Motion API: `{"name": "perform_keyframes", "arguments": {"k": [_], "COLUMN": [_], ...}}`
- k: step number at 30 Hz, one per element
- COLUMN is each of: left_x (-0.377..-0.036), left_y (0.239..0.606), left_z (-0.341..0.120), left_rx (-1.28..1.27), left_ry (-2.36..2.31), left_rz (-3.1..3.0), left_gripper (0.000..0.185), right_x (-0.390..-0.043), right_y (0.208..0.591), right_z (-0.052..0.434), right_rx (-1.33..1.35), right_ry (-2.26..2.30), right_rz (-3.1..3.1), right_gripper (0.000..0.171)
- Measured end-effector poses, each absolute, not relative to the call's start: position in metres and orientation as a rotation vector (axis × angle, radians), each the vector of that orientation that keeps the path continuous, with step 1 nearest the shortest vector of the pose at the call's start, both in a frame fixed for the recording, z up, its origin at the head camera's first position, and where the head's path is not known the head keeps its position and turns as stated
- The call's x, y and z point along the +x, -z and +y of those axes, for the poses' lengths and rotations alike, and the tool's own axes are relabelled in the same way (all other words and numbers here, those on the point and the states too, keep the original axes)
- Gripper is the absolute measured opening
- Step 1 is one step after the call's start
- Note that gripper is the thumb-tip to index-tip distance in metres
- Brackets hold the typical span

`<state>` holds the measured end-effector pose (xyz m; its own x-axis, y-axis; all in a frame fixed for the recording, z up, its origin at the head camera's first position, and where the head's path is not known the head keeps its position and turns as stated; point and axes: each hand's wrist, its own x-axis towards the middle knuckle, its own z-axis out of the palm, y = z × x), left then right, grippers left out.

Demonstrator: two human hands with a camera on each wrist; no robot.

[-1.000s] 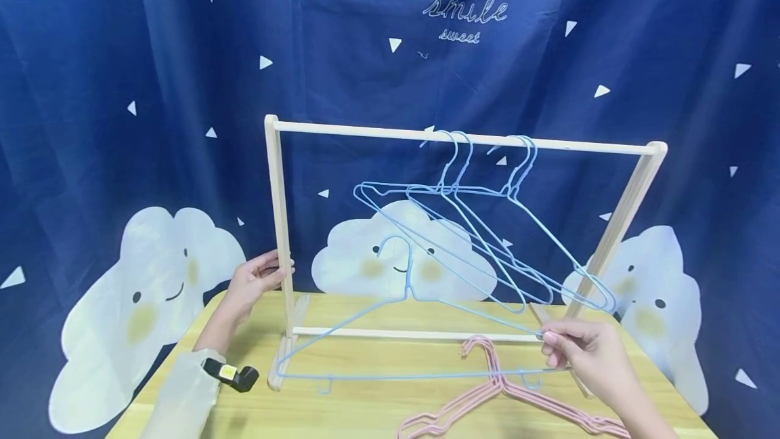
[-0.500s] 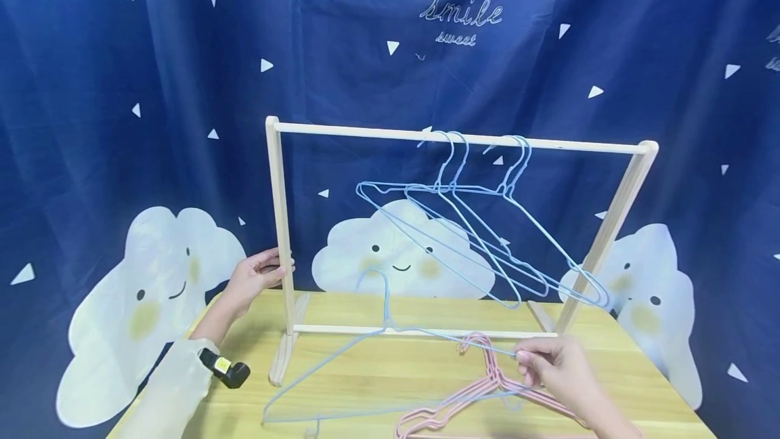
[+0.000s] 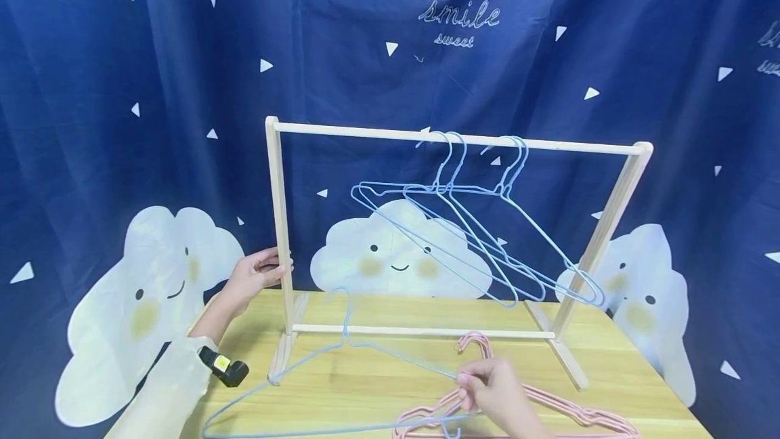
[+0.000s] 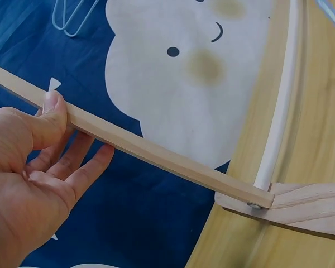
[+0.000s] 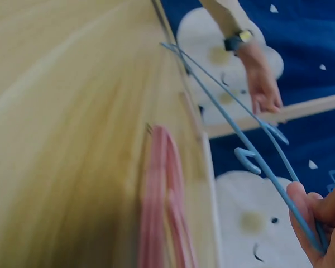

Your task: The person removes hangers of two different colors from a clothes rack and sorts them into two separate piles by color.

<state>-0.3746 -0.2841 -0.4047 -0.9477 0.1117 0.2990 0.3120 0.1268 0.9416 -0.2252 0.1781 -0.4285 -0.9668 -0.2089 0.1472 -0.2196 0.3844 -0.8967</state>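
Note:
My left hand (image 3: pixel 252 280) grips the left upright (image 3: pixel 277 215) of a small wooden clothes rack; in the left wrist view the thumb (image 4: pixel 54 109) lies on one side of the post and the fingers on the other. Low in front of the rack, my right hand (image 3: pixel 496 395) pinches the right end of a blue wire hanger (image 3: pixel 346 324) between thumb and fingers. Its hook points up and leftward, and small wire hooks hang from its lower bar, as the right wrist view shows on the blue hanger (image 5: pixel 234 125). Pink hangers (image 3: pixel 551 398) lie stacked on the table, partly behind the right hand.
Several blue hangers (image 3: pixel 437 175) hang from the rack's top rail (image 3: pixel 365 131), bunched toward its right half. A lower crossbar (image 3: pixel 420 332) joins the feet over the wooden table (image 3: pixel 378 310). Behind stands a dark blue curtain (image 3: pixel 341 39) with cloud prints.
My right hand has carried the blue hanger leftward and down, away from the right upright, past the pink hangers. The left hand stays on the left upright.

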Motion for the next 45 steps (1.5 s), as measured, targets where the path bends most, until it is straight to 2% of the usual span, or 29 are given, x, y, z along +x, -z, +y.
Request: {"name": "perform_keyframes", "arguments": {"k": [15, 30, 45], "left_x": [-0.370, -0.377, -0.375], "left_y": [0.401, 0.406, 0.405], "left_z": [-0.281, -0.285, -0.285], "left_rx": [-0.415, -0.420, -0.387], "left_ry": [1.944, 1.906, 1.929], "left_rz": [-2.227, -2.233, -2.230], "left_gripper": [0.053, 0.052, 0.054], "right_x": [-0.247, -0.239, -0.245], "right_y": [0.451, 0.465, 0.481], "right_z": [0.138, 0.103, 0.087], "right_rx": [0.506, 0.568, 0.821], "right_ry": [-1.596, -1.713, -1.217], "right_rz": [-2.671, -2.752, -2.935], "right_gripper": [0.010, 0.010, 0.012]}}
